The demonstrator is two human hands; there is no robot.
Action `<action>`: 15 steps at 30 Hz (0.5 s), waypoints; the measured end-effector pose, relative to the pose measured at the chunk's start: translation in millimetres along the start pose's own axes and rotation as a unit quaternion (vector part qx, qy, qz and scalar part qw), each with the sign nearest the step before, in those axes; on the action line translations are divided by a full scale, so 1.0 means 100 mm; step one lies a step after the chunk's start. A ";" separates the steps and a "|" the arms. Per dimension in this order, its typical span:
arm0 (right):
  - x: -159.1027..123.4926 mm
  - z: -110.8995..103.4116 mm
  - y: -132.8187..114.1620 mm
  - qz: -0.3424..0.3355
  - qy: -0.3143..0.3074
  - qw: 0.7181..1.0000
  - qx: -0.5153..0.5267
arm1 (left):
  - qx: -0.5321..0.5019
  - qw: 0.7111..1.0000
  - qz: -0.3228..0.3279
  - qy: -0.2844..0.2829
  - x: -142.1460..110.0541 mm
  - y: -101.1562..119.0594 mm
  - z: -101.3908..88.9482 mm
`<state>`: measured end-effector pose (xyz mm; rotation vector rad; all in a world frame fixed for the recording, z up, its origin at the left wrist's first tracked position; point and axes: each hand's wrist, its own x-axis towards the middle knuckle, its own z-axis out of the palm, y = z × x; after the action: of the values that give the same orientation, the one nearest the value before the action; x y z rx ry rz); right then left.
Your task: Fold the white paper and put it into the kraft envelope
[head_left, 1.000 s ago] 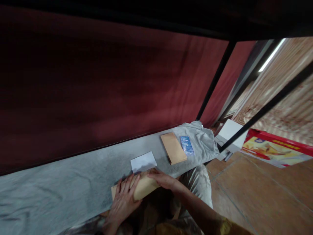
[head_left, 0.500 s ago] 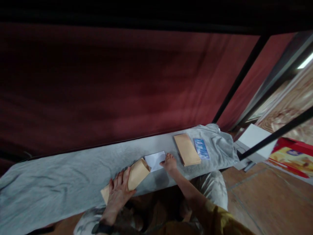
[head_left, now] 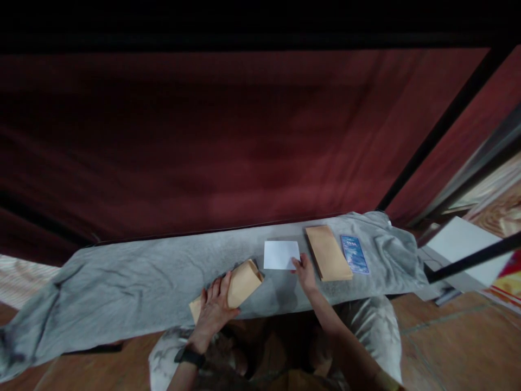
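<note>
My left hand (head_left: 215, 308) lies over a brown paper envelope (head_left: 245, 283), fingers across its far side and thumb at its near edge. The envelope's mouth gapes toward the right. Just beyond that mouth is a blank white card (head_left: 280, 254), apart from it. My right hand (head_left: 304, 273) pinches the card's lower right corner between thumb and fingers. Right of this hand lies a stack of brown envelopes (head_left: 329, 253), and beside it a phone (head_left: 355, 254) with a lit blue screen.
A grey cloth (head_left: 146, 277) covers the long, narrow bench. Behind it hangs a dark red panel (head_left: 244, 157). A black slanting bar (head_left: 439, 127) rises at the right. White boxes (head_left: 464, 247) and a red-and-yellow package (head_left: 510, 282) are on the floor side at right.
My right hand has drawn the white card away from the envelope's mouth and turned it nearly square to the bench. My left hand stays on the envelope. The view has shifted left.
</note>
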<state>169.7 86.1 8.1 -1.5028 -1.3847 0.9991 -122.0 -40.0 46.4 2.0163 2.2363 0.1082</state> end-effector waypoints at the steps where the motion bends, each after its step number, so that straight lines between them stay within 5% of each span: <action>1: -0.01 -0.01 -0.01 -0.003 -0.007 1.000 0.028 | -0.002 1.000 0.004 0.003 0.00 0.00 0.01; 6: -0.13 0.09 -0.06 -0.009 -0.043 0.991 0.128 | -0.010 1.000 0.018 0.003 0.02 0.00 0.02; 15: -0.13 0.04 0.03 0.008 -0.081 0.986 0.144 | -0.037 0.999 0.018 -0.018 0.04 -0.02 0.01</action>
<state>166.4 73.6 3.9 -1.2413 -1.2763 1.2966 -123.9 -36.7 44.9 2.0040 2.1423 0.1543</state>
